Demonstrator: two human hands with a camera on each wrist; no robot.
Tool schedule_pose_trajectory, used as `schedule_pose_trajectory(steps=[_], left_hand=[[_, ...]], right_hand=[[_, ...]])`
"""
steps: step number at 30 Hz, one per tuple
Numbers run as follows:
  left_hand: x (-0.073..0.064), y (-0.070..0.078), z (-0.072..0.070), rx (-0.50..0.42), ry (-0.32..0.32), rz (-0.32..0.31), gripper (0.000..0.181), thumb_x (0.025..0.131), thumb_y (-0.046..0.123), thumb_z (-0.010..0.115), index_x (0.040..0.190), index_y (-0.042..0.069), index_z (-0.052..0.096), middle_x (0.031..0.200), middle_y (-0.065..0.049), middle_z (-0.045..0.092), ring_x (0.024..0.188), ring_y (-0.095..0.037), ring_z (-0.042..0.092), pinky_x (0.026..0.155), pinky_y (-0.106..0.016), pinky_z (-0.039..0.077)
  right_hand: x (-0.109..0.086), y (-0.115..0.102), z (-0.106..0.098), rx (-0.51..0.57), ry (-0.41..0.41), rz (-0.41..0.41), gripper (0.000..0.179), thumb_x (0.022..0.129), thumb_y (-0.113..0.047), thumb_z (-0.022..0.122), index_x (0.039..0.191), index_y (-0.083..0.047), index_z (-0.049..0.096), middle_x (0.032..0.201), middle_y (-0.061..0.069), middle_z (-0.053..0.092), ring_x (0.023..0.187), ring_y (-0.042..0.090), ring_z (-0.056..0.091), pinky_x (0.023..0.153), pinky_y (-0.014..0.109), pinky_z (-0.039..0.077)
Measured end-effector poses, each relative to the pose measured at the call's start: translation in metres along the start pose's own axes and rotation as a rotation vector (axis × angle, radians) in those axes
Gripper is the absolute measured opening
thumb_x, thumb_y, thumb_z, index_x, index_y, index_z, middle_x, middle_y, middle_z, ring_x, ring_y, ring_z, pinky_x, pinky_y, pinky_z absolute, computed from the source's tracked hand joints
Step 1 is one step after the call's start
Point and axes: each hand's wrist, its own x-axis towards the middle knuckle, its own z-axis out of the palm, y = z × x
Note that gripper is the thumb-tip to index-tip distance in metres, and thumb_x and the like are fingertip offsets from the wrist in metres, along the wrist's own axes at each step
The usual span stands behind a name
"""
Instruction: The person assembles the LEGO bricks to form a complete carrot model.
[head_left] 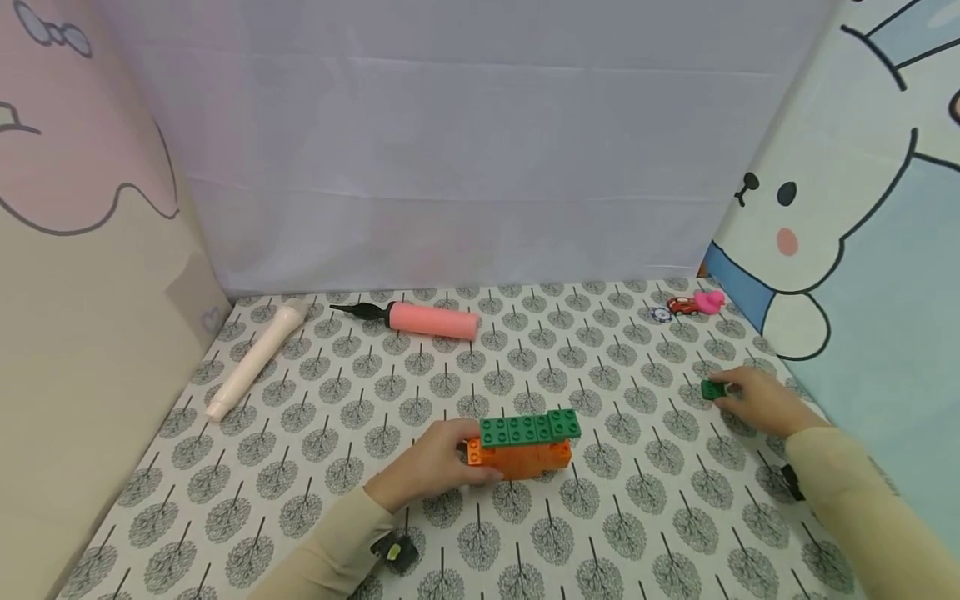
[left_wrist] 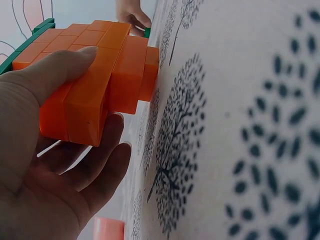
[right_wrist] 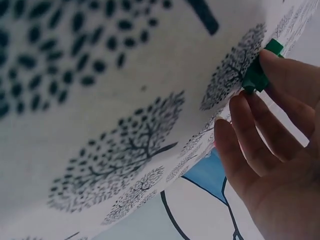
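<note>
My left hand (head_left: 429, 468) grips the left end of a built block of toy bricks in the middle of the table. Its body is stepped orange bricks (head_left: 521, 462), topped by a row of green bricks (head_left: 517, 429). In the left wrist view the thumb lies along the orange side (left_wrist: 100, 55), other fingers round the far side. Well off to the right, my right hand (head_left: 761, 404) pinches a small loose green brick (head_left: 710, 389) at the tablecloth. The right wrist view has this green brick (right_wrist: 256, 76) between thumb and fingertips, partly hidden by the thumb.
A pink hand pump (head_left: 433, 321) with a black nozzle lies at the back. To its left is a long pale stick-like thing (head_left: 255, 364). A red toy car (head_left: 682, 306), a pink duck (head_left: 709, 302) and a small blue-and-white disc (head_left: 661, 314) sit back right. Cloth walls (head_left: 450, 167) enclose the table.
</note>
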Motion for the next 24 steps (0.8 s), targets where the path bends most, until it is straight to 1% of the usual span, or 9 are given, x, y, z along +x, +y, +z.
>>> schedule_pose_trajectory(steps=[3,5,7,9,12,15,19,21,24], left_hand=[[0.000,0.001,0.000,-0.004,-0.003,-0.003,0.031,0.076,0.030,0.086,0.104,0.027,0.072,0.096,0.016,0.069,0.087,-0.009,0.063,0.079,-0.028,0.054],[0.000,0.001,0.000,-0.006,-0.006,-0.003,0.031,0.077,0.030,0.086,0.104,0.027,0.072,0.096,0.016,0.069,0.087,-0.009,0.063,0.080,-0.028,0.053],[0.000,0.001,-0.001,-0.002,-0.004,0.000,0.032,0.077,0.031,0.085,0.105,0.027,0.072,0.097,0.016,0.069,0.088,-0.009,0.063,0.081,-0.028,0.053],[-0.001,0.000,-0.001,0.006,-0.001,0.002,0.032,0.077,0.031,0.085,0.105,0.028,0.072,0.098,0.016,0.068,0.089,-0.008,0.063,0.082,-0.028,0.053],[-0.001,-0.001,-0.002,0.015,0.005,0.004,0.031,0.077,0.032,0.085,0.105,0.029,0.072,0.099,0.016,0.068,0.090,-0.008,0.062,0.083,-0.029,0.053],[-0.001,-0.001,-0.001,0.009,0.005,0.005,0.030,0.077,0.033,0.085,0.103,0.029,0.072,0.098,0.016,0.068,0.089,-0.009,0.062,0.082,-0.029,0.052],[-0.001,-0.003,-0.001,-0.007,0.005,0.026,0.028,0.078,0.033,0.085,0.103,0.026,0.072,0.095,0.014,0.068,0.085,-0.010,0.062,0.077,-0.028,0.054],[0.000,-0.003,-0.001,-0.006,0.006,0.046,0.028,0.079,0.034,0.084,0.102,0.025,0.072,0.094,0.012,0.068,0.085,-0.010,0.062,0.076,-0.027,0.054],[0.000,-0.004,0.000,-0.004,0.013,0.063,0.029,0.079,0.034,0.084,0.104,0.025,0.072,0.097,0.012,0.068,0.086,-0.008,0.064,0.077,-0.026,0.055]], right_hand=[[-0.001,-0.006,0.000,0.012,0.016,-0.011,0.045,0.093,-0.016,0.068,0.128,0.011,0.059,0.114,0.030,0.063,0.099,0.044,0.061,0.080,0.058,0.052],[-0.004,-0.019,-0.001,0.030,0.057,-0.035,0.047,0.095,-0.021,0.067,0.129,0.009,0.059,0.114,0.028,0.063,0.099,0.042,0.061,0.080,0.057,0.052],[-0.008,-0.042,-0.003,0.070,0.113,-0.069,0.047,0.097,-0.025,0.065,0.132,0.006,0.059,0.117,0.025,0.061,0.103,0.042,0.059,0.082,0.059,0.051],[-0.011,-0.077,-0.008,0.117,0.180,-0.113,0.046,0.098,-0.028,0.065,0.134,0.001,0.059,0.120,0.020,0.060,0.107,0.040,0.059,0.085,0.060,0.051],[-0.015,-0.134,-0.014,0.178,0.285,-0.262,0.041,0.096,-0.023,0.068,0.133,-0.005,0.062,0.123,0.012,0.061,0.110,0.033,0.060,0.087,0.056,0.052],[-0.017,-0.187,-0.016,0.194,0.343,-0.451,0.039,0.092,-0.018,0.073,0.129,-0.008,0.066,0.122,0.005,0.063,0.110,0.024,0.062,0.090,0.048,0.054],[-0.022,-0.244,-0.010,0.181,0.310,-0.637,0.040,0.090,-0.022,0.075,0.128,-0.010,0.068,0.119,0.000,0.063,0.104,0.014,0.061,0.088,0.035,0.056],[-0.022,-0.265,-0.004,0.153,0.288,-0.703,0.040,0.091,-0.024,0.074,0.127,-0.009,0.068,0.117,0.001,0.063,0.101,0.013,0.060,0.085,0.032,0.055],[-0.019,-0.286,0.006,0.091,0.287,-0.770,0.039,0.090,-0.026,0.075,0.124,-0.008,0.070,0.114,0.003,0.064,0.100,0.015,0.060,0.086,0.032,0.053]])
